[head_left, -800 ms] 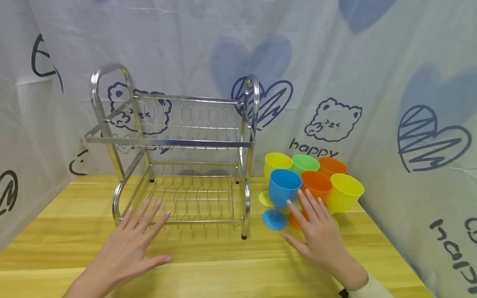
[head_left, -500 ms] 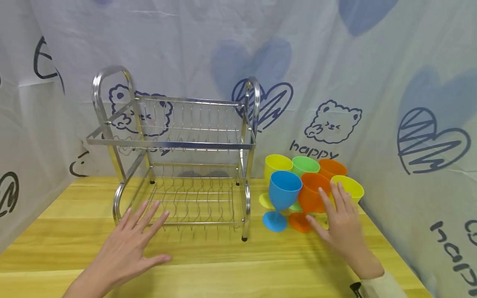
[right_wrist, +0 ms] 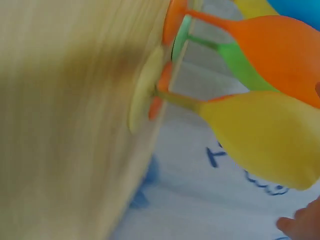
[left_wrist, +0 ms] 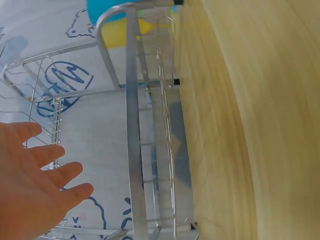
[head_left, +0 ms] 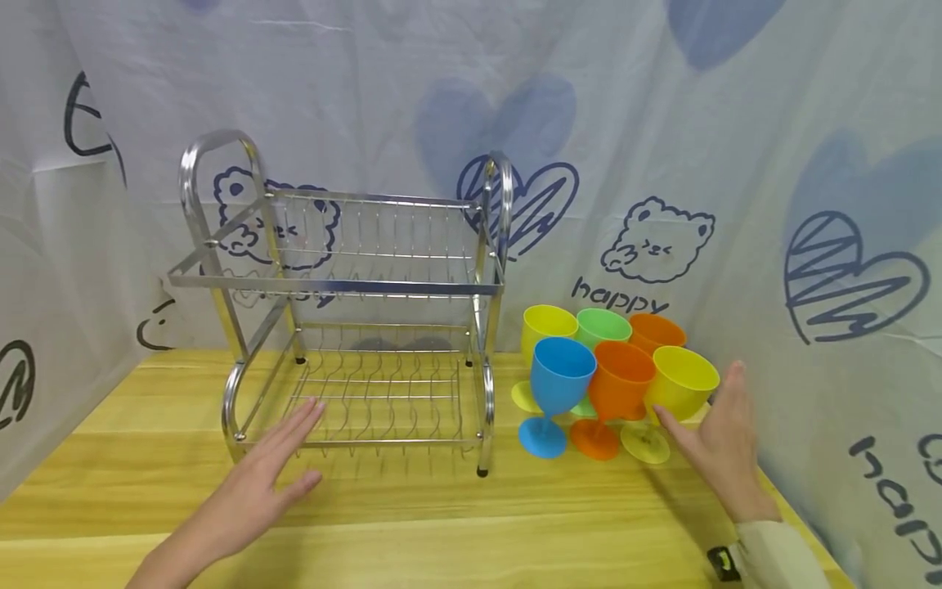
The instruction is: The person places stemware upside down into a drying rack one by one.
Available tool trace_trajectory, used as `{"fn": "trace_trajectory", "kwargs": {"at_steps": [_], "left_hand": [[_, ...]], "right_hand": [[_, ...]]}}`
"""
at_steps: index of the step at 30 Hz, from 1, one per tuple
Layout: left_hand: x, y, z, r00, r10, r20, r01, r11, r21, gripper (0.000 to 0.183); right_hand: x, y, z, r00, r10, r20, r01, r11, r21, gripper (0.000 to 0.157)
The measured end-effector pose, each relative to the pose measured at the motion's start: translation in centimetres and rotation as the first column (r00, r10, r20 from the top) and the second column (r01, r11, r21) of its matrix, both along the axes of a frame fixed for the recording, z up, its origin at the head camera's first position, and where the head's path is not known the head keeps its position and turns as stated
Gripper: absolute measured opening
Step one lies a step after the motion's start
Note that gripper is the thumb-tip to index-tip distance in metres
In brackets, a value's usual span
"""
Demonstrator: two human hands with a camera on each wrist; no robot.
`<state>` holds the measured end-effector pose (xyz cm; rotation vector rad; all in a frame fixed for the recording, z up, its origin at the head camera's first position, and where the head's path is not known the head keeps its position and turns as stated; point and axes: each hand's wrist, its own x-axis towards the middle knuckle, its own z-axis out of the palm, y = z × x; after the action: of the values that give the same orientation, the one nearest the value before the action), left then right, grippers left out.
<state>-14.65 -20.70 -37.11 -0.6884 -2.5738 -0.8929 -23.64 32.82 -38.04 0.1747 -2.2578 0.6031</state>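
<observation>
My right hand (head_left: 724,450) is at the right side of the front yellow goblet (head_left: 683,380), its thumb tip by the near side of the bowl and its fingers extended along the right. In the right wrist view, fingertips (right_wrist: 300,222) show below the yellow bowl (right_wrist: 265,135), apart from it. To the left stand an orange goblet (head_left: 621,380) and a blue goblet (head_left: 562,376). Behind are another yellow goblet (head_left: 549,323), a green one (head_left: 603,325) and a second orange one (head_left: 657,329). With fingers straight, my left hand (head_left: 253,487) holds nothing before the metal dish rack (head_left: 338,285).
The two-tier rack stands on the wooden table (head_left: 412,523), left of the goblets. A white curtain (head_left: 397,74) printed with hearts and bears hangs behind and along both sides. The table's right edge (head_left: 780,491) runs close to my right hand.
My right hand has moved right, from in front of the blue and orange goblets to beside the front yellow one. My left hand has turned slightly, its fingers closer together.
</observation>
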Motion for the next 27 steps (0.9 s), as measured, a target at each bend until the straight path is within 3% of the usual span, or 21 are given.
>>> {"fn": "trace_trajectory", "kwargs": {"at_steps": [2, 5, 7, 10, 14, 20, 27], "left_hand": [[0.0, 0.1, 0.2, 0.998, -0.049, 0.05, 0.044, 0.994, 0.1, 0.063], [-0.1, 0.0, -0.1, 0.988, -0.126, 0.087, 0.101, 0.963, 0.249, 0.053], [-0.1, -0.2, -0.3, 0.977, -0.189, 0.101, 0.143, 0.926, 0.348, 0.049], [-0.1, -0.3, -0.6, 0.962, -0.256, 0.095, 0.189, 0.876, 0.444, 0.049], [-0.1, -0.3, -0.6, 0.938, -0.337, 0.08, 0.242, 0.803, 0.545, 0.049], [-0.6, -0.2, -0.6, 0.913, -0.403, 0.068, 0.275, 0.729, 0.627, 0.049], [-0.7, 0.2, -0.4, 0.917, -0.387, 0.098, 0.223, 0.698, 0.68, 0.049]], "right_hand": [[0.0, 0.1, 0.0, 0.982, 0.018, 0.186, 0.014, 0.985, -0.169, 0.115], [-0.4, 0.3, 0.0, 0.924, 0.111, 0.366, 0.035, 0.928, -0.37, 0.122], [-0.7, 0.6, -0.1, 0.893, 0.198, 0.403, 0.012, 0.887, -0.462, 0.122], [-1.0, 0.9, -0.3, 0.88, 0.262, 0.396, -0.01, 0.844, -0.536, 0.12], [-1.0, 1.0, -0.5, 0.882, 0.24, 0.405, 0.027, 0.832, -0.553, 0.115], [-0.3, 0.8, -0.1, 0.913, 0.163, 0.375, 0.083, 0.824, -0.561, 0.105], [1.3, 0.0, 1.7, 0.944, 0.053, 0.326, 0.113, 0.876, -0.469, 0.082]]}}
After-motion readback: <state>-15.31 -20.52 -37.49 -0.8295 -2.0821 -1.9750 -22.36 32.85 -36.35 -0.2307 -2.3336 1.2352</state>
